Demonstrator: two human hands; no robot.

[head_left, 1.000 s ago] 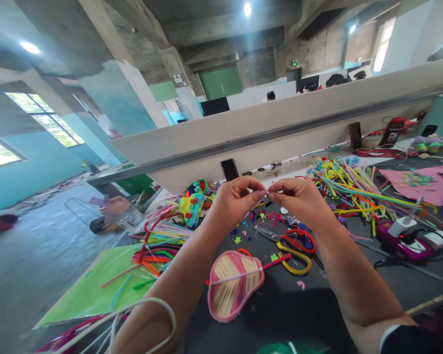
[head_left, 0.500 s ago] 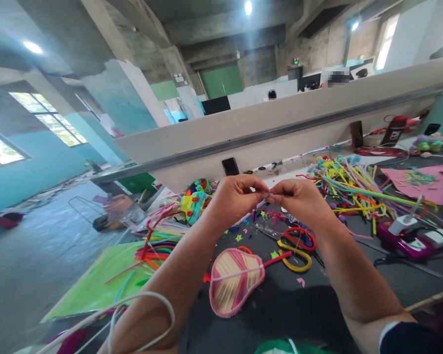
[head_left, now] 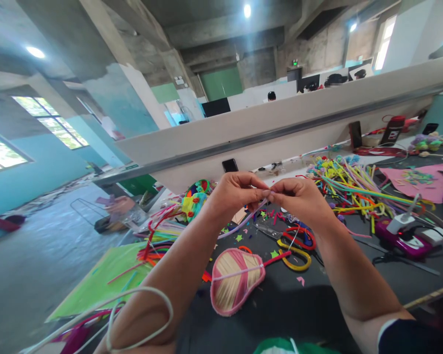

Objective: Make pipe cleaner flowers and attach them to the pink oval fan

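Note:
My left hand and my right hand meet above the dark table, fingertips nearly touching. Both pinch a thin lilac pipe cleaner, whose free length hangs down to the left below my left hand. Under them lies a fan-shaped piece with a pink fuzzy rim, pink and cream stripes and a red stem pointing right. Scissors with red handles and a yellow-handled pair rest right of it, among small star and chevron bits.
Colourful pipe cleaners pile up at the right, near a pink sheet and a purple power strip. A green sheet lies left. A phone leans on the partition. A white cable crosses my left forearm.
The lilac pipe cleaner now hangs in a longer curve down and left beneath my left hand. Both hands stay pinched together in nearly the same place.

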